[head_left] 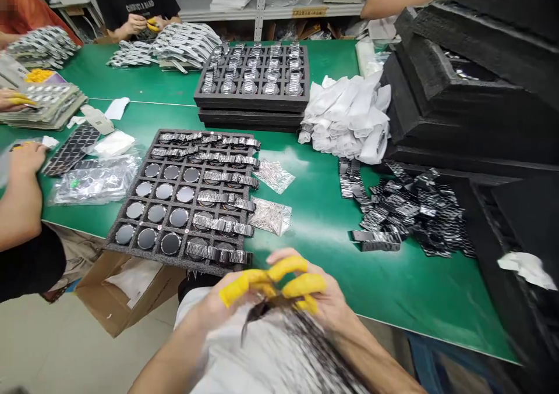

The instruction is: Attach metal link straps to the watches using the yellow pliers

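My left hand [236, 294] and my right hand [321, 292] meet over my lap at the table's front edge, with yellow finger cots on several fingers. Both are closed on a dark piece that looks like a black watch band [258, 311], blurred by motion and partly hidden by the fingers. Just beyond them lies a grey foam tray [174, 258] holding round watch cases [170, 243]; black link bands [222, 225] lie across its right and far rows. Two clear bags of small metal pins [271, 216] rest beside the tray. Loose black watch bands [414, 213] are heaped to the right.
Behind the tray stand stacked foam trays [253, 106] with banded watches and a pile of white wrappings [347, 114]. Large black foam blocks [471, 114] bound the right side. A cardboard box [117, 301] sits below left. Co-workers' hands [26, 164] work at the left and far side.
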Motion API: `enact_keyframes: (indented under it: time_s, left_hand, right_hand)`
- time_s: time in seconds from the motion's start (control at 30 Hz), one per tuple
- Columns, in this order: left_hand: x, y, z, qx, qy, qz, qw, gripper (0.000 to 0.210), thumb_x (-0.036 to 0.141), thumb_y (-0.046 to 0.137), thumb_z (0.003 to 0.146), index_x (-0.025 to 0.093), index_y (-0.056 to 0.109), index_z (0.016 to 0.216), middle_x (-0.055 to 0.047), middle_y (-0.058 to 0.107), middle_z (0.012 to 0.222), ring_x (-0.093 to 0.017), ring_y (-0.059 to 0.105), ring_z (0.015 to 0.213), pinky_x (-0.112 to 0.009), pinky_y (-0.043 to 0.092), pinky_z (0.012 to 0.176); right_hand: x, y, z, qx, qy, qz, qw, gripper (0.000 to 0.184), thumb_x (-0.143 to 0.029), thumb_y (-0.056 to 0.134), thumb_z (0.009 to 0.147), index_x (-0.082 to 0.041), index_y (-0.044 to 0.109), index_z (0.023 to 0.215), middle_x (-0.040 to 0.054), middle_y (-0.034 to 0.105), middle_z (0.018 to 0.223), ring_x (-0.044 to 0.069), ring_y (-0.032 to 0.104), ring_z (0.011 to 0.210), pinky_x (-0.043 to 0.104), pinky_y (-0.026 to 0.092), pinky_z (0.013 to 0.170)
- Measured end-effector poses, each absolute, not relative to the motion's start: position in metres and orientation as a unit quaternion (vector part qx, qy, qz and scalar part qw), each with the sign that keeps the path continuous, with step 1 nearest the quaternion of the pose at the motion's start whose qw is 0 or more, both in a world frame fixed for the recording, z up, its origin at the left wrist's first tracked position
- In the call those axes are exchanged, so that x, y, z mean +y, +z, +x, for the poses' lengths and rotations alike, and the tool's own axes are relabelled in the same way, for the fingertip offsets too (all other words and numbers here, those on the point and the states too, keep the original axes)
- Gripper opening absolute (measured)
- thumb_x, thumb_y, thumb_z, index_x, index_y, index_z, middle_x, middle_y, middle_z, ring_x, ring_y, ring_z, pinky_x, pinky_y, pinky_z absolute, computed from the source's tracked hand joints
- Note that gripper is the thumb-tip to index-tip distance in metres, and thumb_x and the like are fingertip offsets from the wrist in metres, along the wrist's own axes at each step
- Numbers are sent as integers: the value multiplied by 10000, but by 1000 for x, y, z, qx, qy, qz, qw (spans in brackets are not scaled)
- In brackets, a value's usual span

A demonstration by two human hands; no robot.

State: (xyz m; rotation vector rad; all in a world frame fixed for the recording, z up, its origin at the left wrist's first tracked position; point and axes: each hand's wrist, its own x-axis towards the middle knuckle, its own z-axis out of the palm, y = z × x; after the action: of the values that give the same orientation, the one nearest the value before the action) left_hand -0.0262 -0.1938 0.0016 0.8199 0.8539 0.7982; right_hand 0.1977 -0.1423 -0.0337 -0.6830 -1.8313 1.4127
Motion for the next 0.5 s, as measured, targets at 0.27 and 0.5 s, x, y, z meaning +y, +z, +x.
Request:
enact_keyframes:
  time_s: [0.27,0.5]
  left_hand:
    - [-31,28,-169,695,53,716,49,417,190,475,1042,35,627,1398,-228,618,1423,-342,536,1344,-510,406,1203]
    - [34,11,-181,649,-47,756,76,142,129,709,862,117,769,990,-203,714,1178,-384,599,1210,-497,482,1054]
  right_hand:
    - [-132,-16,217,-480,627,-260,555,90,-461,724,967,-421,796,1005,58,726,768,277,701,707,451,583,604]
    - [-130,-21,211,-444,638,-274,566,108,-420,757,958,-322,801,946,37,725,754,224,687,646,354,601,516]
